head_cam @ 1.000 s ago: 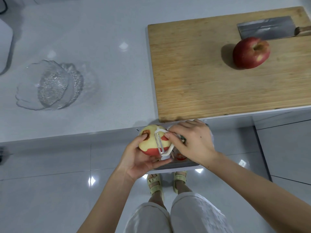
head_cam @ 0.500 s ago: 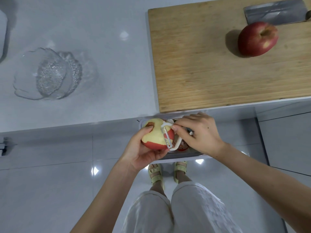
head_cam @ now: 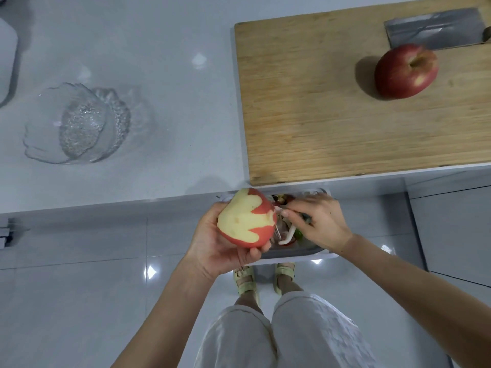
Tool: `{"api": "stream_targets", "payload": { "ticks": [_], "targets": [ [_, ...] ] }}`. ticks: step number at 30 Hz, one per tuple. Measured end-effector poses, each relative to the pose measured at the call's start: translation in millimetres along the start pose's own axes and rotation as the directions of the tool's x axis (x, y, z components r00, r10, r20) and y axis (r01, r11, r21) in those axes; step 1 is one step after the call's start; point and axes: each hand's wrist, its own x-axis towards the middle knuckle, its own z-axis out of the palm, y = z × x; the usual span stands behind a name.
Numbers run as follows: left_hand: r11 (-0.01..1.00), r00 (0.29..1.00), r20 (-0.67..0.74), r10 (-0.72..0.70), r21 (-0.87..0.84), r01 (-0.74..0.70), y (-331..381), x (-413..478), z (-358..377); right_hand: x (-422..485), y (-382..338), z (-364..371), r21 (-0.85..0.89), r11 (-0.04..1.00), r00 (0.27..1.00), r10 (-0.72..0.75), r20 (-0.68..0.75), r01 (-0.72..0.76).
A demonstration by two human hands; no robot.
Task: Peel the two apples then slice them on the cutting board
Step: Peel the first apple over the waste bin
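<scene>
Since half a second ago the half-peeled apple [head_cam: 245,219] has been rolled in the left hand [head_cam: 212,251], so that a broad pale face now looks up and the remaining red skin runs round its right side and underside. The peeler [head_cam: 285,235] has dropped from the top of the fruit to that right flank, where its blade lies against or just beside the skin; blur makes the contact hard to tell. The left hand's fingers [head_cam: 253,253] are curled under and round the apple, cupping it firmly, which seems meant to steady it and turn fresh skin toward the blade. The right hand [head_cam: 322,221] pinches the peeler's handle between thumb and bent fingers, most of the handle hidden beneath the hand. Both hands work off the desk [head_cam: 159,62], just in front of its near edge and over a scrap bin [head_cam: 292,254] — most likely so that the peelings fall straight in; bits of red peel show inside. On the desk, the cutting board [head_cam: 305,102] lies along the near edge toward the right, most of its surface bare for slicing. Near the board's far right corner sits the whole apple [head_cam: 406,71], unpeeled, stem hollow up. Just behind it the cleaver [head_cam: 435,29] lies flat, touching or nearly touching the fruit. A glass bowl [head_cam: 77,123] stands well apart on the desk's left side — probably awaiting slices.
</scene>
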Motion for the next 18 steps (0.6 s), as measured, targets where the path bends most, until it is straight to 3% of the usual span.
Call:
{"api": "stream_targets", "payload": {
  "ticks": [3,7,10,11,12,14,16,18],
  "targets": [
    [0.997,0.998,0.02,0.054,0.048,-0.054,-1.8,0.3,2.3,-6.1,-2.4,1.8,-0.082,0.983,0.971,0.177,0.161,-0.166],
    [0.994,0.992,-0.06,0.107,0.014,-0.107,-0.7,2.6,-5.3,2.1,-2.9,-15.4,-0.215,0.88,0.744,0.472,0.472,-0.423],
    [0.987,0.976,-0.144,0.162,0.003,-0.163,-2.5,4.3,-8.5,7.6,-5.0,-32.7,-0.049,0.732,0.592,0.587,0.553,-0.68],
    [0.982,0.97,-0.162,0.184,-0.011,-0.188,-4.6,4.7,-8.1,7.8,-6.7,-37.4,0.044,0.674,0.577,0.595,0.56,-0.738],
    [0.976,0.964,-0.169,0.206,-0.03,-0.214,-7.1,5.3,-7.6,7.8,-8.4,-40.7,0.12,0.659,0.602,0.577,0.553,-0.742],
    [0.962,0.955,-0.169,0.245,-0.083,-0.261,-11.9,8.3,-6.5,9.3,-13.9,-45.6,0.152,0.769,0.733,0.503,0.457,-0.622],
    [0.951,0.951,-0.172,0.258,-0.129,-0.281,-13.9,12.4,-5.9,11.5,-17.5,-44.4,0.106,0.902,0.876,0.369,0.311,-0.418],
    [0.96,0.96,-0.149,0.236,-0.117,-0.254,-14.7,14.5,-3.9,16.6,-19.9,-40.0,0.056,0.977,0.963,0.193,0.187,-0.207]
  ]
}}
